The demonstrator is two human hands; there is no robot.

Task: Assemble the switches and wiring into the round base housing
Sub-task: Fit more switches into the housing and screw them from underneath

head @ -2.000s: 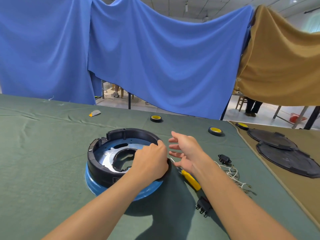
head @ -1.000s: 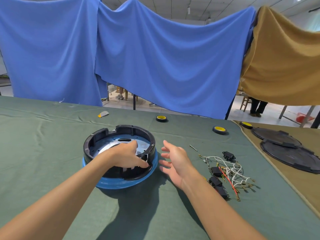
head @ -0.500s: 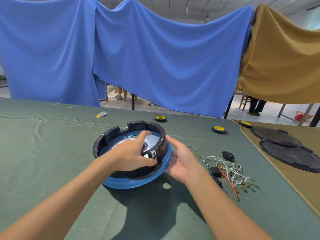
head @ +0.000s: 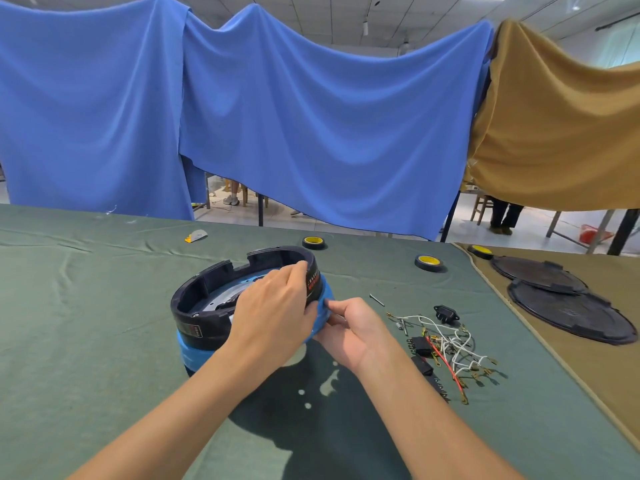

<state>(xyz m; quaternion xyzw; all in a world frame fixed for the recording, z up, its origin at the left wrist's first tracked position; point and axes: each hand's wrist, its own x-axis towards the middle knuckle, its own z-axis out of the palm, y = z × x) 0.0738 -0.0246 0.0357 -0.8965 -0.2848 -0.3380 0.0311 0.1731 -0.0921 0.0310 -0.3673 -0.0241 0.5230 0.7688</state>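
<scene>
Left hand (head: 273, 315): fingers curled over the housing's rim, gripping it.
Right hand (head: 351, 329): fingers bent, pinching the housing's blue lower edge.
Round base housing (head: 201, 320): tilted, held by both hands.
Wired switches (head: 421, 342): loose on the green table (head: 104, 341), just right of the right hand.

Housing (head: 207, 306) sits tilted on the table (head: 86, 323). The left hand (head: 273, 313) is over its right rim and the right hand (head: 353, 327) grips the rim from outside. Right of the right hand are wires (head: 450, 344) tangled with switches (head: 420, 342), with a socket (head: 445, 313) behind them. A pin (head: 376, 299) lies just behind the right hand. Two tape rolls (head: 313, 242) (head: 428, 262) are farther behind. Far right, two covers (head: 571, 313) lie one behind the other.
</scene>
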